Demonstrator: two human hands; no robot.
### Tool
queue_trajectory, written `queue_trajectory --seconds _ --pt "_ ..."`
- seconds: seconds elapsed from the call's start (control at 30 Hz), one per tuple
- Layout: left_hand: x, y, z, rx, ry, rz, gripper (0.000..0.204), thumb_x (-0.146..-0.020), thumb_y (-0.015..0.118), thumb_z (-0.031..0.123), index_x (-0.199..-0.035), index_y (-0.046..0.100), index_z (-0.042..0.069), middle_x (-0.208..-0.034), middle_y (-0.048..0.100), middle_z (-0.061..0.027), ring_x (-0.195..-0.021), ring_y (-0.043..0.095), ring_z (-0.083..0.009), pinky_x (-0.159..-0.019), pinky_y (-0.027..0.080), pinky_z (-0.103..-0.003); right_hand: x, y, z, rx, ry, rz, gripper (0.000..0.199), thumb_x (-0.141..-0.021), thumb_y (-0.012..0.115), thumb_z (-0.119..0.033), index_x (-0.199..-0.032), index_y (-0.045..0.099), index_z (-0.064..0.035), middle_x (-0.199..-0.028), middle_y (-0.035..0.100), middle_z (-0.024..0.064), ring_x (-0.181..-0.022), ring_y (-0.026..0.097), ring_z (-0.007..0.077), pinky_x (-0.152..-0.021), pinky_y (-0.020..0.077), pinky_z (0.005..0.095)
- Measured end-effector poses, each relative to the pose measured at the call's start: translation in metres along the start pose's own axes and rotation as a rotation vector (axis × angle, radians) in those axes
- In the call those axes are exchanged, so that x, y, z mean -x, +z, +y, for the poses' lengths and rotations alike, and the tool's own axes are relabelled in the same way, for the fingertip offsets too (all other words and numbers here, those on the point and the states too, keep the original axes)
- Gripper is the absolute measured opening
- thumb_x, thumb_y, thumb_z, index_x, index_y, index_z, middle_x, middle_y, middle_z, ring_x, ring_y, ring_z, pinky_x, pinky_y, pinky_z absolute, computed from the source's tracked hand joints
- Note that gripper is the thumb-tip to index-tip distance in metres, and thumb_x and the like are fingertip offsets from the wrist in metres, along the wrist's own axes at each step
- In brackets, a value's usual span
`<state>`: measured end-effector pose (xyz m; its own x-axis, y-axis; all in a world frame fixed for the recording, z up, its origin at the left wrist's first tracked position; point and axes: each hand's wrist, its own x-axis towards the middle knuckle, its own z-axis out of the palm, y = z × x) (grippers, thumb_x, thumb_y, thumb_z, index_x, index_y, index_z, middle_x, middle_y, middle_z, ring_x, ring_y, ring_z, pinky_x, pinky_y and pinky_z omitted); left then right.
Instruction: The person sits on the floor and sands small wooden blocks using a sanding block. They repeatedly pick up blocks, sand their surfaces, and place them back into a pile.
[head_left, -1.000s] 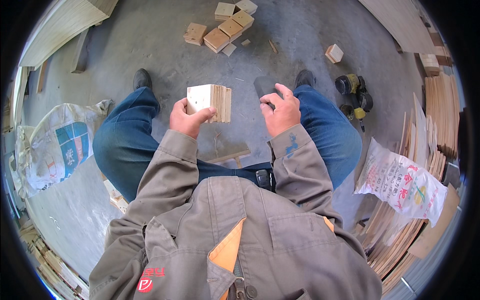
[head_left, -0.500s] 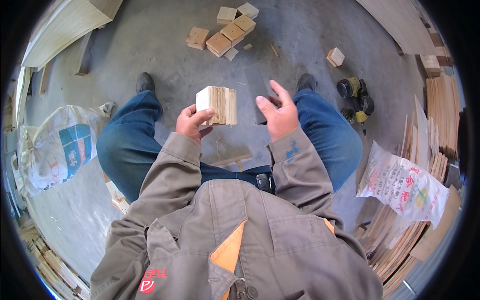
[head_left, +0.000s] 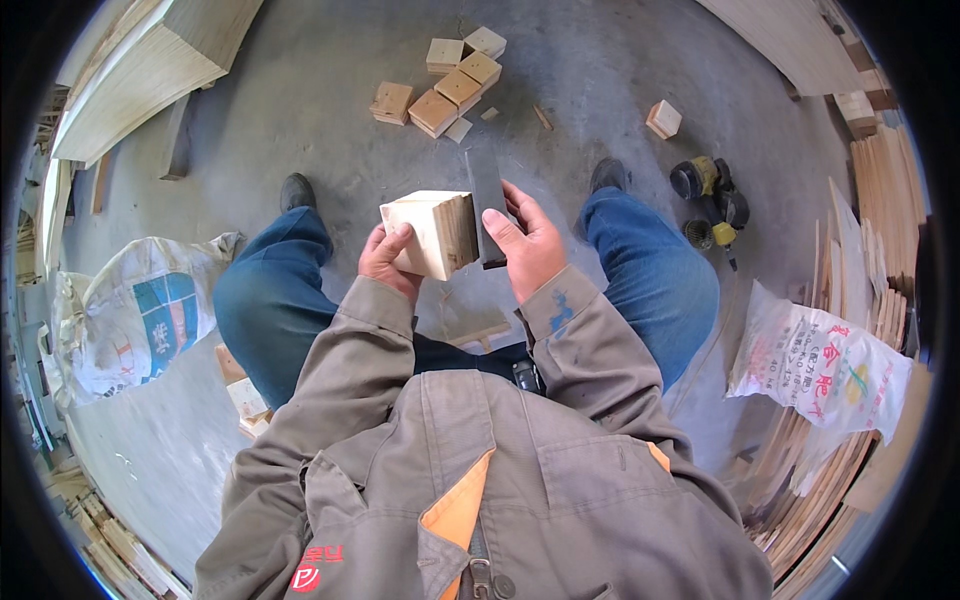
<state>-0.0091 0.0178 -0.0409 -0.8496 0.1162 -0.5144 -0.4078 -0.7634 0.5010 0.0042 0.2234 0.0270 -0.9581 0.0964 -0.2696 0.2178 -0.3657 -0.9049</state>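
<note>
My left hand (head_left: 390, 262) is closed on a pale wooden block (head_left: 432, 232), thumb on its near face. The block's right side shows stacked layers like plywood. Just right of it stands a dark grey flat bar (head_left: 484, 180), its long face turned toward the block. My right hand (head_left: 528, 245) grips that bar, with the thumb on the near side and the other fingers behind it. Bar and block are very close; I cannot tell whether they touch. My left fingers are mostly hidden behind the block.
Several wooden blocks (head_left: 457, 86) lie grouped on the floor ahead, with a single block (head_left: 664, 119) farther right. A yellow-and-black power tool (head_left: 712, 195) lies by my right knee. White sacks (head_left: 820, 370) flank me, and stacked wood strips (head_left: 885, 200) line the right.
My right hand has closed round the dark bar and come left toward the block. The block has been turned, so more of its pale smooth face shows.
</note>
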Motion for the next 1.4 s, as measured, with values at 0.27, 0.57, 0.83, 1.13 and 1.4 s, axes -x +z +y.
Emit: queue_trajectory --seconds 0.27,0.57,0.83,1.13,1.4 --pt "0.008 0.028 0.000 0.032 -0.107 0.063 0.064 -0.092 0.069 0.037 -0.143 0.054 0.004 -0.139 0.063 -0.0157 -0.128 0.060 -0.0348 -0.114 0.044 -0.054 0.004 -0.001 -0.002 -0.026 -0.073 0.020 0.056 -0.100 0.068 -0.015 -0.148 0.048 0.0054 -0.141 0.059 0.0155 -0.119 0.062 0.0193 -0.101 0.0510 0.0310" --pt "0.021 0.036 0.006 -0.003 -0.193 -0.141 0.066 -0.091 0.068 0.044 -0.145 0.054 0.009 -0.140 0.063 -0.0144 -0.128 0.061 -0.0345 -0.109 0.049 -0.054 0.006 -0.005 -0.014 -0.063 -0.066 0.038 0.055 -0.100 0.069 -0.015 -0.148 0.048 0.0046 -0.137 0.061 0.0145 -0.116 0.063 0.0184 -0.097 0.0531 0.0308" --pt "0.015 0.031 0.004 0.098 -0.219 -0.070 0.073 -0.088 0.069 0.053 -0.147 0.052 0.013 -0.139 0.063 -0.0102 -0.128 0.060 -0.0311 -0.107 0.050 -0.050 0.008 -0.006 -0.025 -0.033 -0.013 0.073 0.057 -0.098 0.073 -0.017 -0.146 0.051 0.0027 -0.131 0.065 0.0131 -0.110 0.065 0.0168 -0.088 0.0563 0.0300" --pt "0.020 0.043 0.010 0.067 -0.311 -0.159 0.070 -0.091 0.063 0.058 -0.143 0.058 0.011 -0.136 0.066 -0.0094 -0.121 0.065 -0.0286 -0.099 0.055 -0.045 -0.012 -0.032 -0.014 0.535 -0.300 0.194 0.070 -0.086 0.085 -0.032 -0.141 0.057 0.0015 -0.143 0.056 0.0235 -0.134 0.054 0.0330 -0.112 0.0431 0.0403" --pt "0.014 0.034 0.005 -0.080 -0.363 -0.143 0.080 -0.084 0.068 0.051 -0.151 0.045 0.013 -0.144 0.057 -0.0138 -0.129 0.057 -0.0366 -0.103 0.048 -0.061 -0.010 -0.027 -0.023 0.886 -0.429 0.189 0.084 -0.074 0.092 -0.041 -0.139 0.059 0.0001 -0.143 0.055 0.0265 -0.135 0.052 0.0398 -0.113 0.0425 0.0450"
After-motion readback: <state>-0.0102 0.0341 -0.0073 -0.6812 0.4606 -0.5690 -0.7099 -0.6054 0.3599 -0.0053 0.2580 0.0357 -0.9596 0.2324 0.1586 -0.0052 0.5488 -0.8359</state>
